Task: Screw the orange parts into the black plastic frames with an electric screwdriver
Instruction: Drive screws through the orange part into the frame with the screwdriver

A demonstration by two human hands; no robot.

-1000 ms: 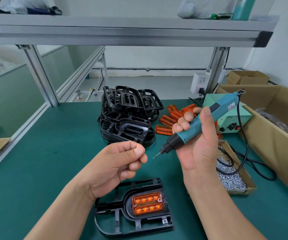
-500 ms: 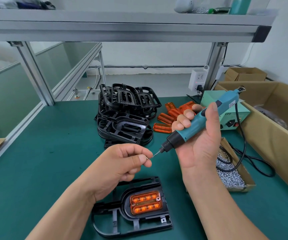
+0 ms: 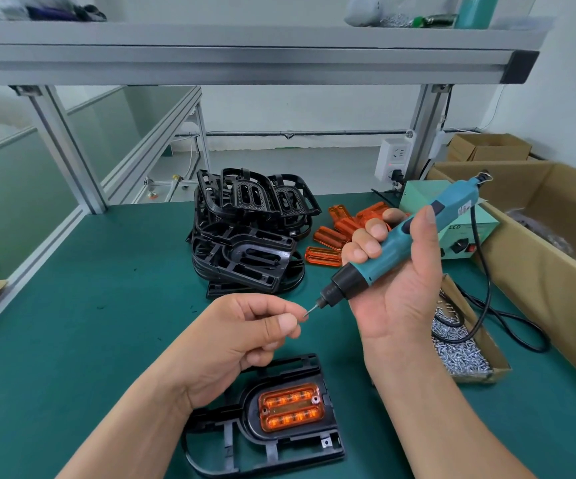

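Observation:
A black plastic frame (image 3: 272,454) lies on the green table at the near edge, with an orange part (image 3: 291,406) seated in its recess. Above it, my left hand (image 3: 245,337) pinches a small screw (image 3: 304,315) between thumb and forefinger, right at the bit of the teal electric screwdriver (image 3: 400,240). My right hand (image 3: 397,285) grips the screwdriver's body, tip pointing down-left. A pile of black frames (image 3: 248,236) sits behind, with loose orange parts (image 3: 335,233) to its right.
A cardboard tray of silver screws (image 3: 459,344) lies right of my right hand, the screwdriver's black cable looping over it. A green power box (image 3: 459,233) and large cardboard boxes (image 3: 556,236) stand at the right. Aluminium posts and a shelf frame the bench.
My left hand has moved right and up, bringing the screw against the screwdriver bit. The right hand has tilted the driver slightly toward it.

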